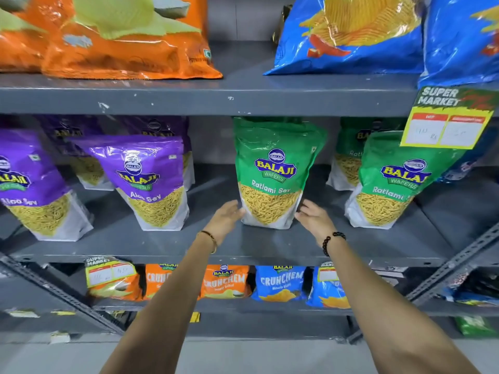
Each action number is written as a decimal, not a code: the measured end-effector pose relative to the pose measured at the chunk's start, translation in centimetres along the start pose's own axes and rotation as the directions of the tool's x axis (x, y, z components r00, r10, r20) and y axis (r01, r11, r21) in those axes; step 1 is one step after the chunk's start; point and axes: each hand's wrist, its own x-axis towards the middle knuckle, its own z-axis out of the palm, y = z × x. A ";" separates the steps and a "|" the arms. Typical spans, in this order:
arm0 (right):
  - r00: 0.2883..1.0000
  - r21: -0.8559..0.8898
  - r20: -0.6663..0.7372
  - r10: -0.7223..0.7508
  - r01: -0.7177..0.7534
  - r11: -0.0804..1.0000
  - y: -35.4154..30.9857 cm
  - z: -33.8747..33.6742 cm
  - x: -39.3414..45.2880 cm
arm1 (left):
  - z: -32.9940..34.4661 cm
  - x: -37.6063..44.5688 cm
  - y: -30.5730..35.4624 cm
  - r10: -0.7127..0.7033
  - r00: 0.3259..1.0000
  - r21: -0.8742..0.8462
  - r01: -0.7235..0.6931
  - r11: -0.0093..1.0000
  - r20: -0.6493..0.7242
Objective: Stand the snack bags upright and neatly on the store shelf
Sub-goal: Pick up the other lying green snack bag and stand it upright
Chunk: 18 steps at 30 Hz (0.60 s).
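A green Ratlami Sev bag (270,168) stands upright in the middle of the grey middle shelf (243,245). My left hand (225,217) lies flat against its lower left corner, fingers apart. On the other side, my right hand (313,215) sits by the lower right corner, fingers spread and just touching or nearly touching. Neither hand wraps the bag. To the right, another green bag (388,190) leans leftward, with a third green bag (348,157) behind it. Two purple Aloo Sev bags (151,182) (29,184) stand tilted on the left, more behind them.
Large orange bags (121,36) and blue bags (351,31) sit on the shelf above. A yellow price tag (445,122) hangs from that shelf at right. Small orange packs (224,282) and blue packs (280,282) fill the shelf below. A diagonal metal brace (453,263) crosses at lower right.
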 end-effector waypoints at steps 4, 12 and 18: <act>0.997 -0.022 0.032 0.077 -0.076 0.997 1.1 0.9 -0.4 | 1.3 0.6 -1.1 0.011 1.000 0.162 -0.016 0.987 0.027; 0.996 -0.045 0.012 0.085 -0.085 0.995 2.3 2.4 0.3 | 2.7 1.6 -2.1 0.036 0.999 0.174 -0.030 0.984 -0.032; 0.997 -0.037 -0.026 0.079 -0.080 0.996 2.3 2.5 0.1 | 2.5 2.0 -3.1 0.037 0.997 0.226 -0.019 0.974 -0.075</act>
